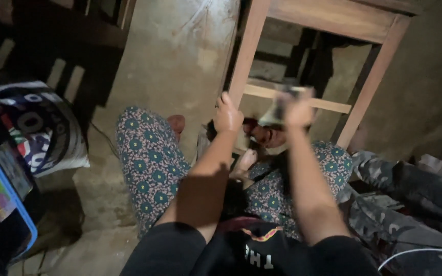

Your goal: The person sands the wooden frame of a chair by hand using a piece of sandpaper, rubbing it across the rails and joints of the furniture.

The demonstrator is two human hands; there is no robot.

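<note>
Wooden frame [333, 20] stands far, front leg [246, 56] upright, rail [328, 105] crosswise. My left hand [227, 115] wraps leg low down. My right hand [297, 110] clenches blurred tool [277, 110], just right of leg, against rail.

Bare concrete floor [175, 56] lies open at upper centre. A wooden frame [303, 61] blocks the upper right, with gaps between its rails. A printed sack [47, 128] and blue-rimmed crate [6, 194] crowd the left; camouflage cloth [400, 204] fills the lower right.
</note>
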